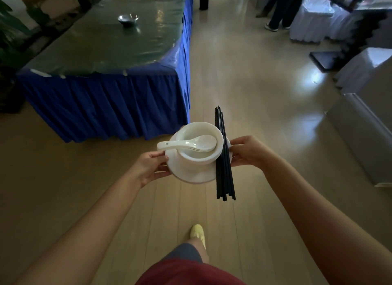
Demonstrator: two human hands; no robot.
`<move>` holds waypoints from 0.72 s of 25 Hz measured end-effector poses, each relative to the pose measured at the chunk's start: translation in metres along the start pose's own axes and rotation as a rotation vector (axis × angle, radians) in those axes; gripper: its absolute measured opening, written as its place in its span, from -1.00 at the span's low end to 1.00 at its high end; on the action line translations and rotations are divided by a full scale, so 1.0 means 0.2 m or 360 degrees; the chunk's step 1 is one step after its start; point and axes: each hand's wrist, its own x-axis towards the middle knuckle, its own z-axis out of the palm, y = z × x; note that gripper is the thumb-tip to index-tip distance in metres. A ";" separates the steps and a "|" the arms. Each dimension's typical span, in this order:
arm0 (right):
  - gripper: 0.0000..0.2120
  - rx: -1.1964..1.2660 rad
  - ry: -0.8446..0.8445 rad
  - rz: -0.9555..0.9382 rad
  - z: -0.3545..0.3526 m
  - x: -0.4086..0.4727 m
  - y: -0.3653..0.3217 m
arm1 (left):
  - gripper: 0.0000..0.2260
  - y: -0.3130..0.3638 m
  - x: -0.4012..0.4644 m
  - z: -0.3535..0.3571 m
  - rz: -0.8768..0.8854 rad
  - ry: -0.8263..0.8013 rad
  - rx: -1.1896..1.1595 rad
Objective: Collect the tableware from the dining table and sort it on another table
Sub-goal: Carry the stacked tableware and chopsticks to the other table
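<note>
Left grip: my left hand (148, 168) pinches the near-left rim of the white plate (191, 174) — thumb on top, fingers curled beneath it.
Right grip: my right hand (248, 151) holds the plate's opposite rim, fingertips closed in beside the black chopsticks (223, 157).
Load: between the two grips, carried in the air over the wooden floor (244, 83), the plate bears a white bowl (199, 144); a white spoon (188, 144) lies across the bowl.
Spoon axis: handle points toward the left grip and juts past the bowl rim, scoop toward the right grip.
Chopstick axis: long axis runs away from me, just inside the right grip, resting on the plate against the bowl — both ends overhang.
Beyond the grips: a counter (106, 40) with a blue skirt sits ahead-left of the left grip, a metal bowl (128, 20) on it.
Hard to tell: I can't count the chopsticks; fingers under the plate are hidden; spoons may be stacked.
</note>
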 end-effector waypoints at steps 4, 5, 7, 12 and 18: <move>-0.88 0.0028 -0.0032 0.0000 -0.27 0.40 -0.22 | -0.82 0.32 0.39 0.16 -0.0010 -0.0023 -0.0004; -0.88 0.0040 -0.0046 -0.0015 -0.34 0.49 -0.28 | -0.82 0.40 0.48 0.21 0.0000 -0.0041 -0.0004; -0.89 0.0053 -0.0044 -0.0008 -0.49 0.69 -0.38 | -0.83 0.57 0.68 0.30 0.0005 -0.0035 0.0004; -0.87 0.0051 -0.0091 -0.0055 -0.84 1.24 -0.60 | -0.87 0.92 1.16 0.56 0.0046 0.0027 -0.0031; -0.86 -0.0099 -0.0223 -0.0098 -1.32 1.90 -0.96 | -0.86 1.27 1.68 0.95 0.0052 0.0192 -0.0277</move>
